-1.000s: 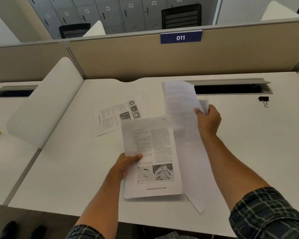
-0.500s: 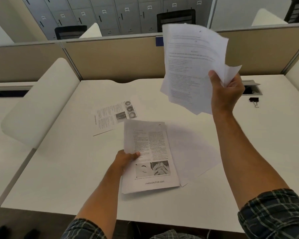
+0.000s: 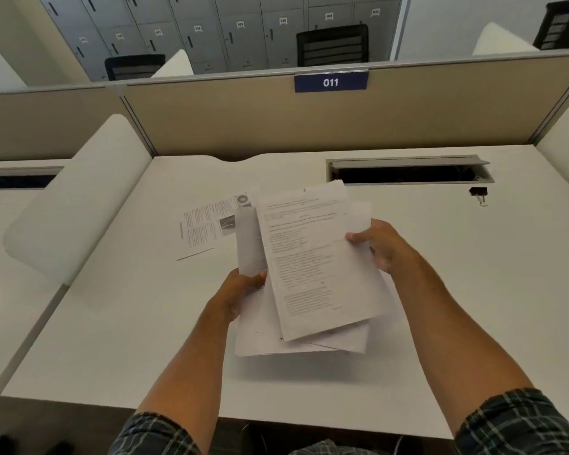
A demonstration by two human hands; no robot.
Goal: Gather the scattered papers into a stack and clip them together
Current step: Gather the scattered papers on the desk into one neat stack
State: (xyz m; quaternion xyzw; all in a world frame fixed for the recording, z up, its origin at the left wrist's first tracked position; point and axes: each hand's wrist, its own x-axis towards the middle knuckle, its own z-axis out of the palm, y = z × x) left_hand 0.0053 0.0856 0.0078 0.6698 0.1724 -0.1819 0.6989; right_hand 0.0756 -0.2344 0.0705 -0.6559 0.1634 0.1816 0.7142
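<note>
Head view | left hand [image 3: 240, 292] grip — clamped on papers [image 3: 312, 267] | right hand [image 3: 380, 246] grip — pinching same papers' right edge

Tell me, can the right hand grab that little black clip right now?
Probably not yet. The right hand is busy holding the stack of papers. Bare desk lies between it and the binder clip, so the path itself looks free.

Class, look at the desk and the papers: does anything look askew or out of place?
Yes. The papers held by the left hand and right hand are fanned crookedly, edges not squared. One printed sheet lies apart on the desk, uncollected. The binder clip sits unused by the cable slot.
</note>
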